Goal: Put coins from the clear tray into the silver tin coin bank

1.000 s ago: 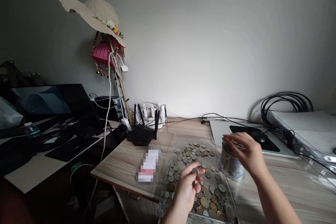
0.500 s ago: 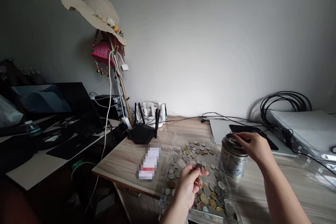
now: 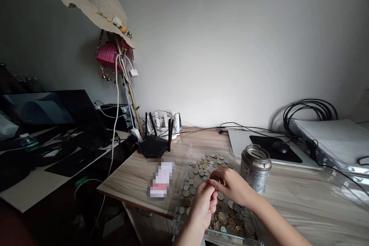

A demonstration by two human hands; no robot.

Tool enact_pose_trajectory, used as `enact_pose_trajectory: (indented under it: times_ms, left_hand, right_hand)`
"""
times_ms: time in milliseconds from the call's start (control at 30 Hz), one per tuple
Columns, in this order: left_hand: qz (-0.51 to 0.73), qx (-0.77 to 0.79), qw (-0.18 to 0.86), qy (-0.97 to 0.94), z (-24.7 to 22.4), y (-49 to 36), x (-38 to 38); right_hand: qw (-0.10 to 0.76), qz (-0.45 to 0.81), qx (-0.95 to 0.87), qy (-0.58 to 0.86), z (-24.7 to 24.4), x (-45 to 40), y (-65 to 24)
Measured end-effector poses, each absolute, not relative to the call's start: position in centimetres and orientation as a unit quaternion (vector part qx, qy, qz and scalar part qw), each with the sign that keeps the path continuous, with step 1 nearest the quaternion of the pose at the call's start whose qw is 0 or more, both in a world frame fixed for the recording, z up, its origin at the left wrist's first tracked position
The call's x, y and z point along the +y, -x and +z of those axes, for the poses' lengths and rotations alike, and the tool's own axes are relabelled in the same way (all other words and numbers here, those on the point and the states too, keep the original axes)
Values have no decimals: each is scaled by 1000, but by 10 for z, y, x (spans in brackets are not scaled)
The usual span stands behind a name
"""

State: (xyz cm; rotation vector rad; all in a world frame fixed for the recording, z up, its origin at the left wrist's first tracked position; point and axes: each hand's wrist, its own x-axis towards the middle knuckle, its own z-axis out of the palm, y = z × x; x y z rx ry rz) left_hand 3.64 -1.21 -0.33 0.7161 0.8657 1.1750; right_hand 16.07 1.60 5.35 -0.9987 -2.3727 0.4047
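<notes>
A clear plastic tray (image 3: 188,161) holding many loose coins (image 3: 222,217) rests on the wooden desk. Above its middle, my left hand (image 3: 203,203) is closed with curled fingers; what it holds is hidden. My right hand (image 3: 230,184) meets it from the right, its fingertips pressed against the left hand's thumb and fingers. Anything between the fingertips is too hidden to name. Just right of the tray stands a round metal tin (image 3: 255,171) with a slot in its lid, touched by neither hand.
Behind the tin lies a silver laptop (image 3: 239,142) with a black pad and a mouse (image 3: 280,146). A black router (image 3: 154,146) and a blurred packet (image 3: 163,180) are left of the tray. Coiled black cables (image 3: 311,109) sit at the back right.
My right hand has left the tin's lid and moved left and down to my left hand. The coin that showed in my left fingers is now hidden. The view has shifted slightly.
</notes>
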Motion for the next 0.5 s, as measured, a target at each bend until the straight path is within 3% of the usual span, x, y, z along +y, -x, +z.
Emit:
enact_pose_trajectory:
  times_ms: [233, 333, 433, 500]
  left_hand:
    - [478, 378, 708, -357, -1, -36, -14]
    - [510, 376, 701, -326, 0, -35, -14]
    - [540, 371, 692, -303, -1, -33, -12]
    - [554, 370, 687, -291, -3, -33, -10]
  right_hand:
    - [258, 261, -858, 358, 58, 24, -178]
    - [354, 191, -825, 396, 69, 27, -199]
    - [495, 58, -739, 454, 75, 31, -224]
    - [540, -35, -685, 487, 75, 35, -238]
